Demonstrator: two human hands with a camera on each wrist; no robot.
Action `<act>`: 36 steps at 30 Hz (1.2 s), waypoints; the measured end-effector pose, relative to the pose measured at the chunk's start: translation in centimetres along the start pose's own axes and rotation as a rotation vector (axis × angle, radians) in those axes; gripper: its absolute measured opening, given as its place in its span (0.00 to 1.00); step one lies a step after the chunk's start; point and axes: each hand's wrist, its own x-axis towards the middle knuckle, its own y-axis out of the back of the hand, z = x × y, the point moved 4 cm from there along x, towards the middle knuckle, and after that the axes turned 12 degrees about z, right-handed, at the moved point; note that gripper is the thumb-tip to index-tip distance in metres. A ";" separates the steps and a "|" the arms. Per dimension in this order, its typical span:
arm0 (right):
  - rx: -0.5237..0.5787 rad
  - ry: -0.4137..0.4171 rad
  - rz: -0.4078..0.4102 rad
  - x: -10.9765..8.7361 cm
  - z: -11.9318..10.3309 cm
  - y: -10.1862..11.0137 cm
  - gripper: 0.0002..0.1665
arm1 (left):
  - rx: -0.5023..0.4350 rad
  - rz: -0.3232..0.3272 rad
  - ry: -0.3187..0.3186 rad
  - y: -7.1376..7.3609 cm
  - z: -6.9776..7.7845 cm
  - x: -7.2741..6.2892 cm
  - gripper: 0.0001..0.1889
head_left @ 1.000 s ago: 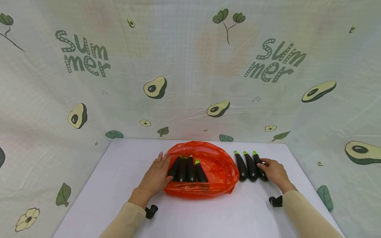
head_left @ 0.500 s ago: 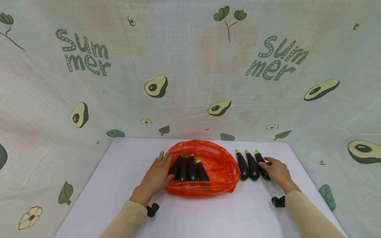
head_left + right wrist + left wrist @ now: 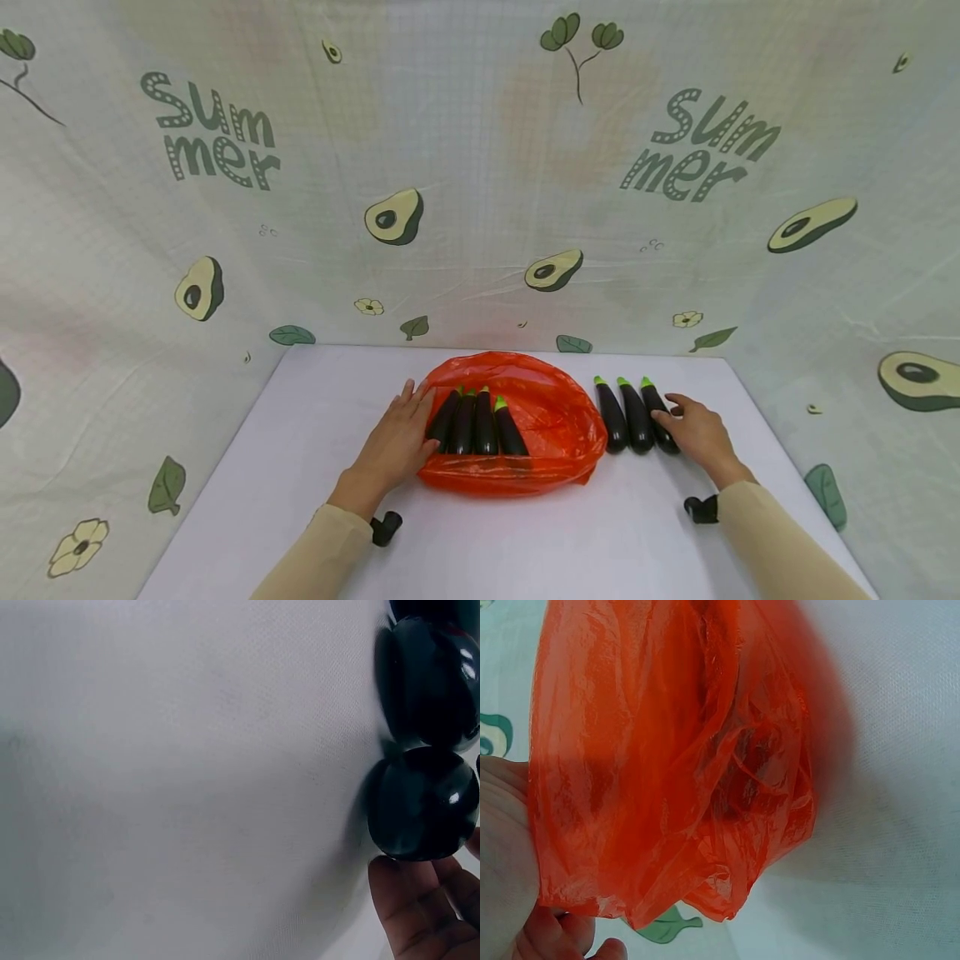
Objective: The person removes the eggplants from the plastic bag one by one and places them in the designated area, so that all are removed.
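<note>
In the head view my left hand [image 3: 396,437] rests with its fingers extended against the left side of a red plastic bag [image 3: 566,417]. The bag lies wide open, with several dark eggplants [image 3: 485,427] side by side in its left part, their lower ends hidden by the near rim. My right hand [image 3: 699,433] holds the rightmost of three eggplants outside the bag, thumb over it and fingers at its right side. That eggplant [image 3: 424,806] shows its rounded end in the right wrist view, fingers against it. The left wrist view shows the bag's red film beside my palm.
Left of the held one lie two more eggplants, a middle one [image 3: 636,421] and one [image 3: 612,421] close to the bag's right edge. All rest on a white table [image 3: 555,542]. A printed cloth [image 3: 480,167] hangs behind and at both sides.
My right hand's fingers have shifted slightly to the right over the rightmost eggplant. The left hand stays at the bag. The whole head view has shifted a little.
</note>
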 end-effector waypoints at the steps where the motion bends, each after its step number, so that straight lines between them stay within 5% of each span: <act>1: 0.000 -0.007 0.002 0.0 -0.1 0.0 0.40 | -0.001 -0.001 0.002 0.0 0.0 0.0 0.48; 8: -0.010 0.024 0.087 -0.2 -1.4 0.3 0.40 | -0.006 -0.003 0.005 0.1 0.0 0.0 0.48; 17: 0.045 0.117 0.215 -0.9 -6.5 1.1 0.35 | 0.009 0.001 -0.001 0.2 0.1 -0.1 0.48; 29: 0.136 0.174 0.207 -2.7 -14.4 -0.1 0.33 | 0.018 -0.015 0.002 0.4 0.2 0.0 0.49; 36: 0.180 0.206 0.148 -4.0 -18.6 -2.6 0.35 | 0.008 -0.004 -0.004 0.4 0.1 0.0 0.49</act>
